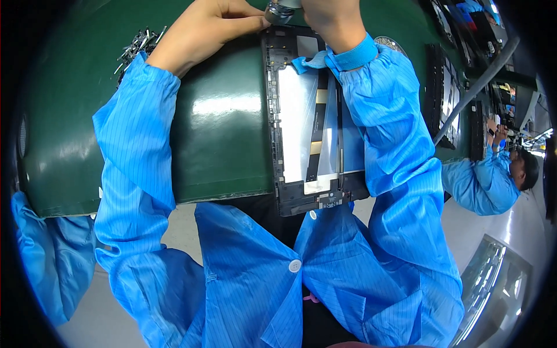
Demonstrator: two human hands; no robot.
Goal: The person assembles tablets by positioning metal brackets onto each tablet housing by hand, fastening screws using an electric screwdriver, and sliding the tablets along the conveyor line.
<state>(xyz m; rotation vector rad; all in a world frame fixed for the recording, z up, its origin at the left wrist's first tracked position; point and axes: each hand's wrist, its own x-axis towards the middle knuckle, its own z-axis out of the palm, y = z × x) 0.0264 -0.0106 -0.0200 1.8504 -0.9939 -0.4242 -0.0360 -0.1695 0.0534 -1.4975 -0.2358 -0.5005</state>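
We've got an opened tablet chassis (307, 122) lying lengthwise on the green bench mat (220, 116), its near end hanging over the mat's front edge toward our coat. Left hand (206, 29) sits at the chassis's far-left corner, fingers curled together with the tips against a metal tool tip (278, 11); right hand (331, 20) is wrapped around that tool from above, though it's cut off at the frame edge, so probably a driver. Pile of small metal parts (136, 46) just left of our left wrist; a co-worker (493, 177) in blue works well off to the right.
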